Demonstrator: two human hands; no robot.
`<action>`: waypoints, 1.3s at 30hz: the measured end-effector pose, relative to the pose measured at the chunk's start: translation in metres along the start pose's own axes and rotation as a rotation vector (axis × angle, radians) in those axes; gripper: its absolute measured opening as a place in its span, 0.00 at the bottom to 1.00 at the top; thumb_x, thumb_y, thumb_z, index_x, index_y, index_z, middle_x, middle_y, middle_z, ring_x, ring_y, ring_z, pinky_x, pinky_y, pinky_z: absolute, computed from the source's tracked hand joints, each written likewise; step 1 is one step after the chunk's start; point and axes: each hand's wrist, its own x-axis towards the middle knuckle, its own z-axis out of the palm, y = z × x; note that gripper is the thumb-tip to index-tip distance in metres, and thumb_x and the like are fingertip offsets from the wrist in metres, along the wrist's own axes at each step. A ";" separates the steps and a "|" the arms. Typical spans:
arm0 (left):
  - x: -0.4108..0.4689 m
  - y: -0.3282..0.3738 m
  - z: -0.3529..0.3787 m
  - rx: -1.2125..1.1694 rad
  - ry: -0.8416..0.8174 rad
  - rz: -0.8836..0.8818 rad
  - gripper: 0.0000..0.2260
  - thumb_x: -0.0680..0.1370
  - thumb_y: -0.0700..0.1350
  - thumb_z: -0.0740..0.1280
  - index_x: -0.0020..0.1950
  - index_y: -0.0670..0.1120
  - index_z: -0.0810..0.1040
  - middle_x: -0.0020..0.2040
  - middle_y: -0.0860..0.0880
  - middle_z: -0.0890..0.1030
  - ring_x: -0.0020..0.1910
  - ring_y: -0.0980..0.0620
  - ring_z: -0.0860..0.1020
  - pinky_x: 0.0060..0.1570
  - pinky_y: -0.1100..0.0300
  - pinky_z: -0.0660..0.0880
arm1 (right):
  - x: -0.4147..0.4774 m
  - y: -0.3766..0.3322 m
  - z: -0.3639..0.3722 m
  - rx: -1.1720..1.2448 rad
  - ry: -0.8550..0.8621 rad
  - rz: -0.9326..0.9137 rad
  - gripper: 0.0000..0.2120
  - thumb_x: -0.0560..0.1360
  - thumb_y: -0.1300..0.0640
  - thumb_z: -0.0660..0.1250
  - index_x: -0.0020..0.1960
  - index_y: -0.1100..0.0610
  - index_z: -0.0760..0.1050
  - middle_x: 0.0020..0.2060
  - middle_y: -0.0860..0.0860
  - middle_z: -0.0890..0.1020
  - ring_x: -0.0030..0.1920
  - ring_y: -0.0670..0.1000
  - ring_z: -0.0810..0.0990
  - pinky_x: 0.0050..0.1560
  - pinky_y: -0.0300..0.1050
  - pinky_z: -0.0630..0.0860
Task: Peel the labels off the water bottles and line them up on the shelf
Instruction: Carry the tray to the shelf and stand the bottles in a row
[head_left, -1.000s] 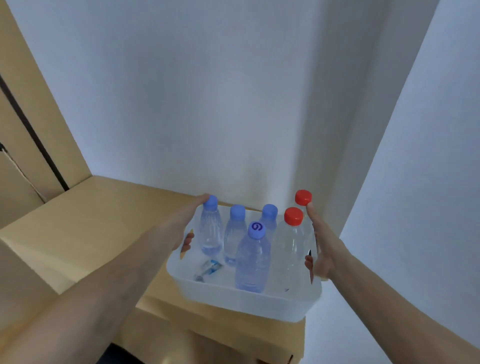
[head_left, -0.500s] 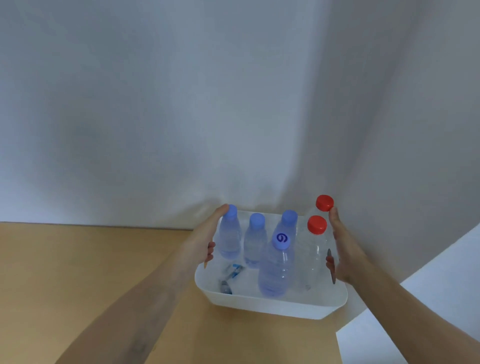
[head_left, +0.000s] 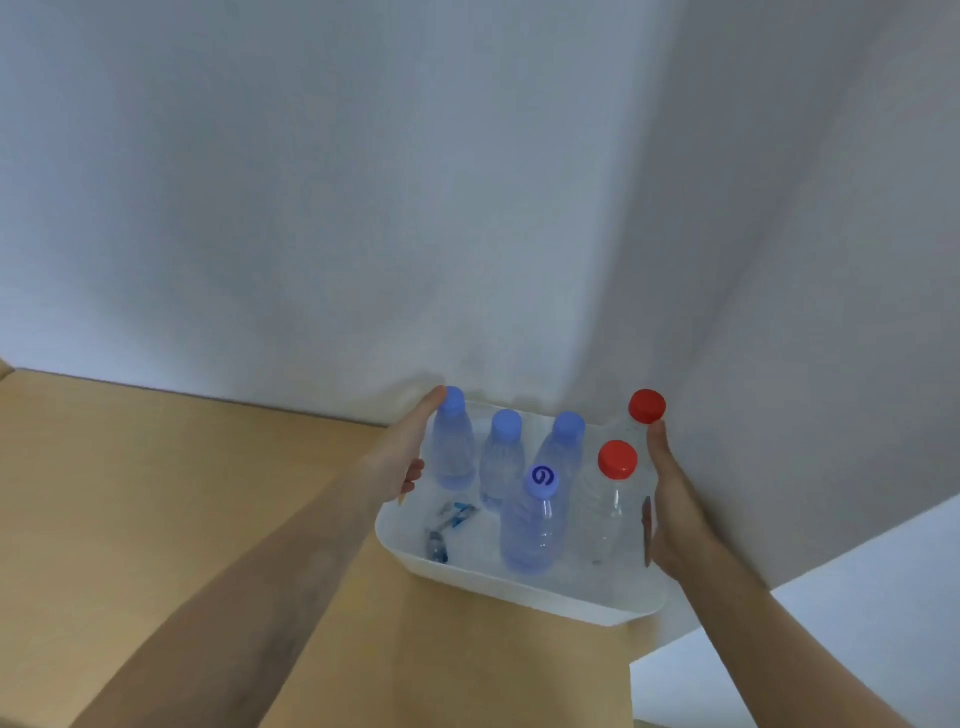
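Noted fingers (head_left: 412, 475) of left hand (head_left: 397, 452) curled over left wall of tub (head_left: 519, 578), thumb beside a blue cap. Right hand (head_left: 675, 525) clasped on right wall, thumb up. Logged six bottles (head_left: 532, 535) upright inside tub, between both hands, beside label scraps (head_left: 448, 525). Versus earlier frame: same grips, tub on shelf (head_left: 156, 493), view tilted.

I see a white tub (head_left: 519, 582) on my light brown shelf (head_left: 156, 493) by the pale grey wall (head_left: 363, 208), with three plain blue caps (head_left: 506, 422) at the far side, one blue cap (head_left: 543, 477) with a dark blue swirl nearer, and two red caps (head_left: 617, 459) on the right.
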 end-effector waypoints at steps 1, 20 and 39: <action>-0.004 -0.001 0.001 0.007 -0.009 0.025 0.43 0.53 0.80 0.62 0.51 0.48 0.76 0.43 0.47 0.74 0.39 0.47 0.73 0.43 0.50 0.69 | -0.008 -0.001 0.002 -0.026 0.002 -0.019 0.46 0.51 0.17 0.60 0.64 0.39 0.73 0.63 0.46 0.79 0.64 0.55 0.75 0.68 0.59 0.67; -0.091 -0.031 -0.022 0.156 0.404 0.267 0.08 0.78 0.48 0.60 0.51 0.46 0.75 0.53 0.47 0.73 0.52 0.45 0.72 0.51 0.56 0.66 | -0.112 -0.066 0.076 -0.882 -0.240 -0.635 0.19 0.76 0.60 0.60 0.67 0.59 0.72 0.64 0.55 0.77 0.62 0.54 0.76 0.56 0.41 0.69; 0.011 0.040 -0.004 1.211 -0.072 0.779 0.18 0.73 0.43 0.67 0.62 0.42 0.72 0.58 0.38 0.77 0.57 0.38 0.76 0.51 0.51 0.73 | -0.049 -0.077 0.155 -1.593 -0.115 -0.395 0.21 0.72 0.59 0.67 0.64 0.60 0.73 0.59 0.57 0.79 0.55 0.57 0.81 0.51 0.45 0.76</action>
